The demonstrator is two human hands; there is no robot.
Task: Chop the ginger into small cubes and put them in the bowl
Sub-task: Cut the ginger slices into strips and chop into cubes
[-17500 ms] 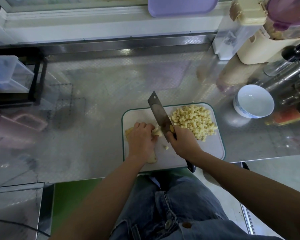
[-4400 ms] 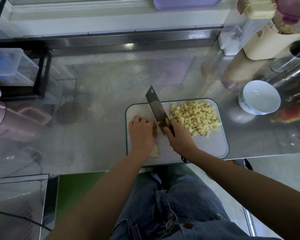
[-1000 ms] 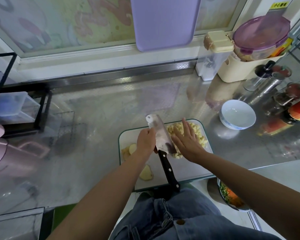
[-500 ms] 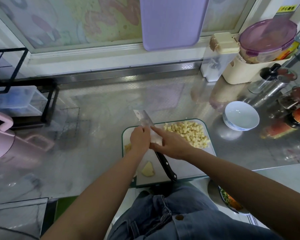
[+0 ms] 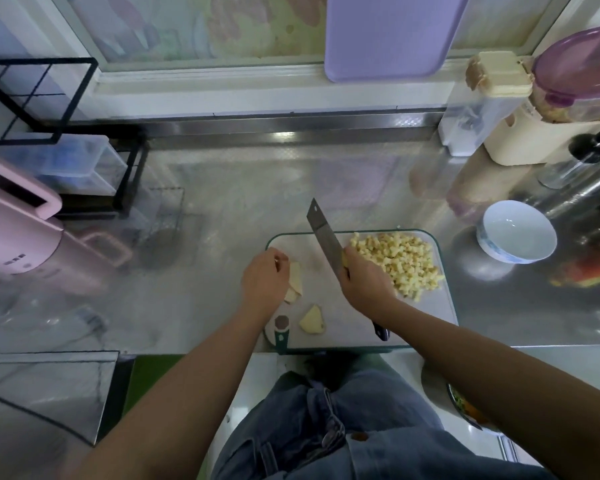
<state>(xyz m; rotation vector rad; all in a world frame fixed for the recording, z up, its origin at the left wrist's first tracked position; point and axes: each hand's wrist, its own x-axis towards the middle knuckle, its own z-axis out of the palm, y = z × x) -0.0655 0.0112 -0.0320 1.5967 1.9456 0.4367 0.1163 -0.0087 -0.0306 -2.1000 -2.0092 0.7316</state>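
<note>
A white cutting board [image 5: 426, 317] lies at the counter's front edge. A heap of ginger cubes [image 5: 399, 261] covers its far right part. My right hand [image 5: 364, 282] grips the cleaver [image 5: 326, 239] by the handle, blade pointing away over the board's middle. My left hand [image 5: 264, 284] rests with curled fingers on ginger slices [image 5: 294, 282] at the board's left. Another ginger piece [image 5: 311, 319] lies loose near the front left corner. The empty white bowl [image 5: 516, 235] stands on the counter right of the board.
A pink appliance [image 5: 11, 237] stands at the left, with a black rack [image 5: 84, 168] behind it. Jars, containers and steel bottles [image 5: 579, 188] crowd the right back. A purple board [image 5: 392, 36] hangs at the window. A dish of vegetables [image 5: 465, 407] sits below the counter edge.
My right hand left the blade's flat side and took the cleaver's handle. My left hand let go of the blade and moved left onto the ginger slices.
</note>
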